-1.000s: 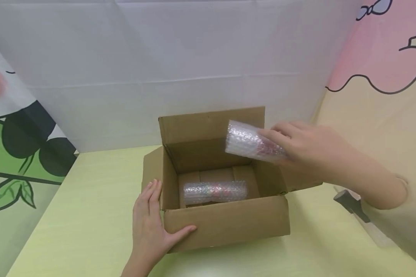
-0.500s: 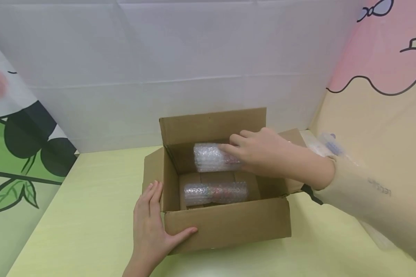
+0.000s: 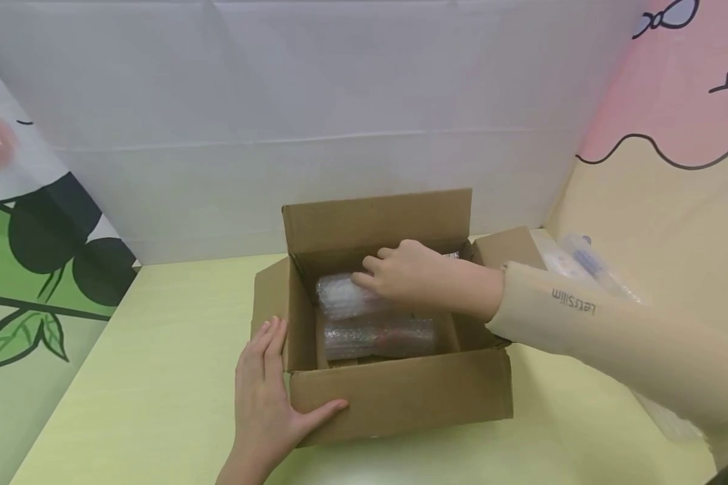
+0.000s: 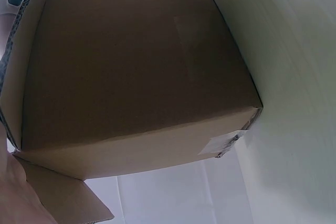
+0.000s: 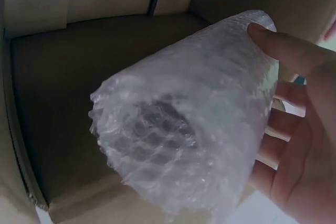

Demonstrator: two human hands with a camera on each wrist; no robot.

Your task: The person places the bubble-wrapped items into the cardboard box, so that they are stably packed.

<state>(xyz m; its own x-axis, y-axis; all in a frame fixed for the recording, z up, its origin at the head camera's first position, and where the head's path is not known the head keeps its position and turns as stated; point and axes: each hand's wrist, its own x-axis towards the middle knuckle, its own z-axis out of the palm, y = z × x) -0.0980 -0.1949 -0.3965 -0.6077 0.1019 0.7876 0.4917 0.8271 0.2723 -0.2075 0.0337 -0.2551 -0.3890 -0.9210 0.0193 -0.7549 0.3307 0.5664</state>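
A cardboard box (image 3: 400, 397) stands with its flaps spread. My left hand (image 3: 263, 397) rests at its front left corner, fingers straight along the left side and thumb lying on the front flap. Inside the box my right hand (image 3: 412, 273) grips a bubble-wrapped roll (image 3: 336, 296) toward its right end; its hollow left end shows in the right wrist view, with the thumb (image 5: 278, 45) on one side and the fingers round the other. A second bubble-wrapped roll (image 3: 370, 339) lies on the box floor nearer the front, with a reddish patch under the wrap.
Clear plastic packaging (image 3: 588, 259) lies on the yellow tabletop (image 3: 158, 377) to the right, partly behind the right sleeve. A white cloth wall (image 3: 352, 135) rises close behind the box's back flap (image 3: 376, 219).
My right hand has carried the held roll leftward and down into the box, behind the lying one. The left hand stays at the box corner.
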